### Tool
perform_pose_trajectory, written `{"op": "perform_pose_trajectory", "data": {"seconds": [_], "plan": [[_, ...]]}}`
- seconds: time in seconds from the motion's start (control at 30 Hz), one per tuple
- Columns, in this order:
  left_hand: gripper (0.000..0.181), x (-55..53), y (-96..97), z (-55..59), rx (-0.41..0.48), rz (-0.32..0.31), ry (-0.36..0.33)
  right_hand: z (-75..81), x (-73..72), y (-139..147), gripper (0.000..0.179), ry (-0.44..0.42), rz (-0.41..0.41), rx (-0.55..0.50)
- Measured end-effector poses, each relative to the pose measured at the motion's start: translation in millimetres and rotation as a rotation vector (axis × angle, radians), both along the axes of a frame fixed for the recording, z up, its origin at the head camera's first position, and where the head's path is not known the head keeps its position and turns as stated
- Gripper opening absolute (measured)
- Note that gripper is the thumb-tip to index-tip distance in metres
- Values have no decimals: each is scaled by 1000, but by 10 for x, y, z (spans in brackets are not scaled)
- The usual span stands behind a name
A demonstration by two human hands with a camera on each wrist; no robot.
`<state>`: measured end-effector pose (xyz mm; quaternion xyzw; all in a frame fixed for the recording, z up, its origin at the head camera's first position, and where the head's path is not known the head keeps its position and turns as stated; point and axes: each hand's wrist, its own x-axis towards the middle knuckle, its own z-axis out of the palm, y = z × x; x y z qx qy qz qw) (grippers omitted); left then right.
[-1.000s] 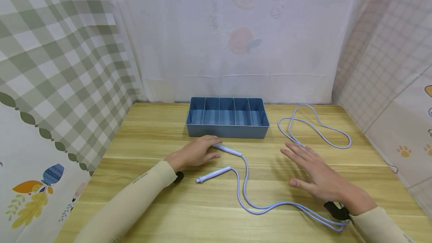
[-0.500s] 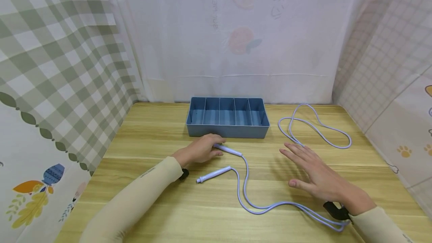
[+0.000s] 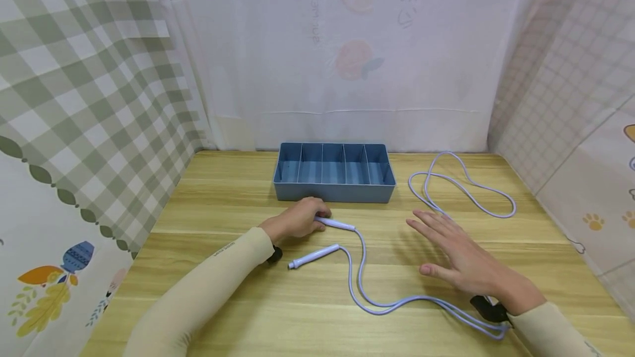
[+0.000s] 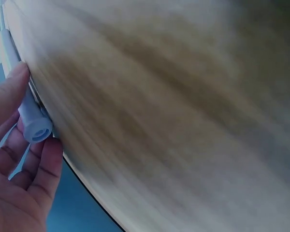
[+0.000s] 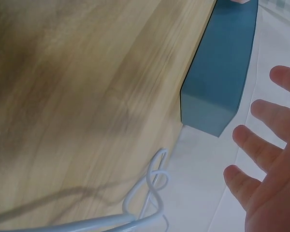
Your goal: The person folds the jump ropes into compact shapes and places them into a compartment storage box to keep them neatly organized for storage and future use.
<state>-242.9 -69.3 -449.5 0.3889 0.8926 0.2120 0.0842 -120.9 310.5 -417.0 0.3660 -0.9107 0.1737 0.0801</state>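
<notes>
I've got L hand (image 3: 300, 217) pinching the far handle (image 3: 338, 223), thumb vs. fingers, just in front of the blue tray (image 3: 332, 193) w/ 5 slots. R hand (image 3: 458, 258) is spread, fingers straight, nr the lilac cord (image 3: 392, 308). Near handle (image 3: 313, 257) lies on the desk (image 3: 238, 313); cord runs R, loops beyond R hand. Chk'd cloth (image 3: 99, 59) on L.

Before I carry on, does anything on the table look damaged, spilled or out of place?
Nothing looks damaged or spilled, and the blue box sits upright. The only untidy thing is the pale cord: it lies in loose loops right of the box and wavy bends in the foreground, not neatly gathered.
</notes>
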Motion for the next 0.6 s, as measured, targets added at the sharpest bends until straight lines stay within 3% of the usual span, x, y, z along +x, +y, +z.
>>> {"op": "perform_pose_trajectory", "data": {"seconds": [0.37,0.6], "plan": [[18,51,-65,2,44,49,-74,-10,-7,-48,89,-7,12,-6],[15,69,-94,73,104,79,-111,-11,-8,-64,90,0,18,-8]]}}
